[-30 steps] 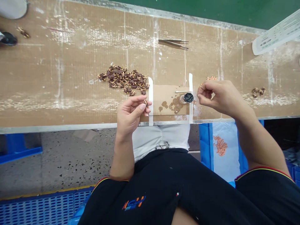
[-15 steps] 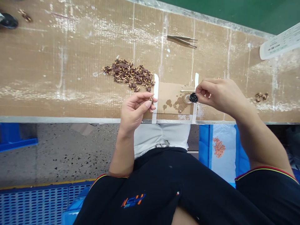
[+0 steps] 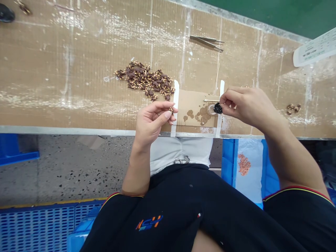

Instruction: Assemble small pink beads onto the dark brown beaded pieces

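My left hand point(image 3: 154, 119) is closed near the table's front edge, thumb and fingers pinching a small gold-and-brown piece point(image 3: 171, 110). Just behind it spreads a loose pile of similar small pieces point(image 3: 147, 79), dark brown with gold tips. On the right, my right hand point(image 3: 243, 105) is closed, its fingertips at the edge of a black, rough-surfaced round piece point(image 3: 217, 108). Beside that piece is a small clear round dish point(image 3: 210, 109). Between my hands lies a tan card point(image 3: 190, 101) with wet spots, white tape strips at its sides and a cotton swab point(image 3: 211, 100) on it.
Tweezers point(image 3: 207, 42) lie further back on the cardboard-covered table point(image 3: 99, 77). A white container point(image 3: 312, 52) stands at the far right, and a few small pieces point(image 3: 293, 108) lie right of my arm. Below the edge, a blue bin point(image 3: 228, 161) holds copper-coloured bits on white sheeting.
The view has shifted slightly. Both hands keep nearly the same pose and place, and what they hold looks the same.
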A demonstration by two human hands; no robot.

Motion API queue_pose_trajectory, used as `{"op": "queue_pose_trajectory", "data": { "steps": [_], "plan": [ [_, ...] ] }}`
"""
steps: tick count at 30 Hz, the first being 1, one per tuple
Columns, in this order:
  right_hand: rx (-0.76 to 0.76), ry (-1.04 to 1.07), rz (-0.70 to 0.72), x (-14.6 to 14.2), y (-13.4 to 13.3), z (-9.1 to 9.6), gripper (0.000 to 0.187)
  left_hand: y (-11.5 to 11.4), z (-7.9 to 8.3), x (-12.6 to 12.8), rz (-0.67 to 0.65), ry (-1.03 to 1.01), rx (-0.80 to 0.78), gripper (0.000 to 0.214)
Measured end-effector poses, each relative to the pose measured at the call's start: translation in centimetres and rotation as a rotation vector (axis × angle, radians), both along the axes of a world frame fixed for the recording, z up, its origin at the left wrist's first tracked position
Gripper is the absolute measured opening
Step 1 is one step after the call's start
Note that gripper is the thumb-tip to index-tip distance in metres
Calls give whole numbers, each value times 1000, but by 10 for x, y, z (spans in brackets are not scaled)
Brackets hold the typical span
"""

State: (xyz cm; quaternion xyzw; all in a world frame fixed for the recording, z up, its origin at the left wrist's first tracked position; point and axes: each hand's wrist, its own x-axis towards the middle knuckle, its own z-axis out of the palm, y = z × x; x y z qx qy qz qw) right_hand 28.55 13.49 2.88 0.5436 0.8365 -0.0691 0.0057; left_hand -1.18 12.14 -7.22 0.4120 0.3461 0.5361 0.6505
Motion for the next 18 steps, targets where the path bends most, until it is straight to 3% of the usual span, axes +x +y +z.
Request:
{"op": "queue_pose_trajectory", "data": {
  "steps": [12, 18],
  "plan": [
    [74, 89, 85, 5, 3, -2, 19, 1, -2, -1, -10, -24, -11, 34],
    [96, 292, 101, 8, 2, 8, 21, 1, 0, 0, 14, -17, -20, 34]
  ]
}}
